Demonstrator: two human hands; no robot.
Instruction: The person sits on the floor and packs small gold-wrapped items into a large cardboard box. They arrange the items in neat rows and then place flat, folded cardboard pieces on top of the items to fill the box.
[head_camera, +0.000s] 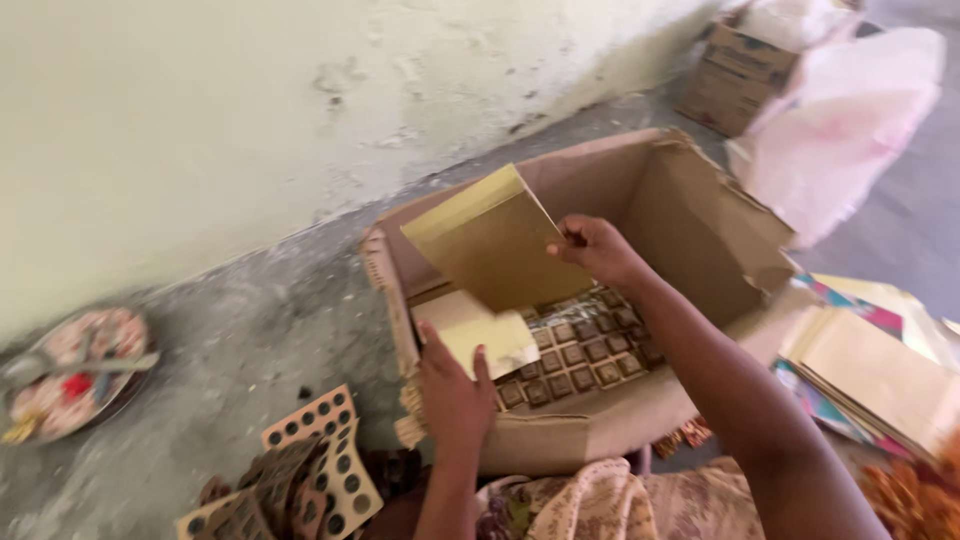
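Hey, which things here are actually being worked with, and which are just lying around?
In use: right hand holding a card; left hand on a smaller card; box; tiles.
Lying about: plate; punched sheets; paper stack; far carton.

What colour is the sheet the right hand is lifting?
The sheet in the right hand is plain mustard yellow, seen in the head view.

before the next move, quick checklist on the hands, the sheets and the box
1. Right hand grips the lifted sheet at its edge: ok.
2. Left hand touches the lower sheet: ok; whether it grips it, cannot tell.
3. Lifted sheet clear of the tiles: ok.
4. Box upright and open: ok.
5. Box wall sound: not ok, the near left edge is torn.
6. What lies under the lower sheet: cannot tell.
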